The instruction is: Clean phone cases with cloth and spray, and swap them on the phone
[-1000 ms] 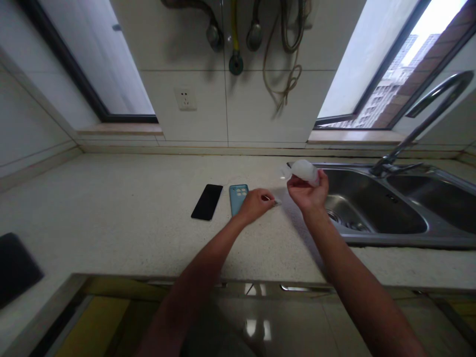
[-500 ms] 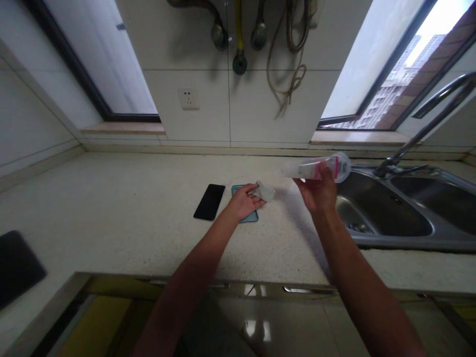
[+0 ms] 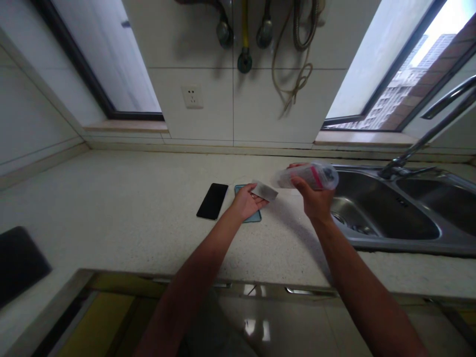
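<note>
In my left hand, between the thumb and fingers, is a small thin grey-white piece of cloth or tissue; its exact kind is unclear. Below that hand a light blue phone case lies on the counter, partly covered. Just to its left rests a black smartphone, screen up. My right hand is wrapped round a clear plastic bottle with a pink band. The bottle is held sideways above the counter beside the sink, one end pointing left toward the cloth.
A steel double sink with a tall faucet occupies the right side. The pale counter stretches left, where a dark flat object lies near the edge. Pipes and a tied cord hang on the tiled wall.
My right hand has turned and brought the bottle slightly left and down, nearer the cloth. The cloth in my left hand now looks flatter. The camera view has shifted slightly.
</note>
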### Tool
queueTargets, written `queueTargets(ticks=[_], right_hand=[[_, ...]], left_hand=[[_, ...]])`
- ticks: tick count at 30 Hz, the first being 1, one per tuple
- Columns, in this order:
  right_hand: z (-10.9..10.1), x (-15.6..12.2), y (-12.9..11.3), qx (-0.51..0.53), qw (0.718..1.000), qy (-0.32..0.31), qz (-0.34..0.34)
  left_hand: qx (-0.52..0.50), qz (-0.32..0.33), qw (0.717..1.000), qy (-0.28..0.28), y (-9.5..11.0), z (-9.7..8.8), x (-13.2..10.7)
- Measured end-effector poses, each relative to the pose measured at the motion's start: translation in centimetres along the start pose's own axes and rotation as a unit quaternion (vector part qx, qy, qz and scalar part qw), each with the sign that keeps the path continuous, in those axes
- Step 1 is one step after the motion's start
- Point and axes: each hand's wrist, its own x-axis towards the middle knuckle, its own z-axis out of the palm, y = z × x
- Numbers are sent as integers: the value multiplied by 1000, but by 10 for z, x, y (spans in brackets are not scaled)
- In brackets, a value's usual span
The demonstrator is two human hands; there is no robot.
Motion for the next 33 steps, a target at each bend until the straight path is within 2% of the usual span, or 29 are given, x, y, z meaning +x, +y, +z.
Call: queueTargets(ticks=[5, 11, 16, 19, 23, 27, 29, 33], right_hand=[[-1, -2, 8, -56, 994, -65, 66], [1, -8, 5, -63, 995, -78, 3], [4, -9, 2, -77, 988, -131, 40], [1, -7, 6, -91, 988, -115, 42], [-6, -2, 7, -112, 990, -83, -6], [-13, 5, 7, -213, 966, -143, -18], [-14, 6, 10, -242, 958, -149, -27], [-12, 7, 14, -185, 979, -74, -42]], left_hand=[[24, 1, 1000, -1, -4, 3, 0], [46, -8, 999, 0, -5, 2, 0], [56, -23, 998, -5, -6, 1, 1], [42, -14, 999, -2, -5, 1, 1], [0, 5, 1000, 2, -1, 1, 1], [-37, 18, 999, 11, 3, 0, 1], [-44, 24, 999, 12, 4, -1, 1], [-28, 32, 999, 26, 5, -2, 3]])
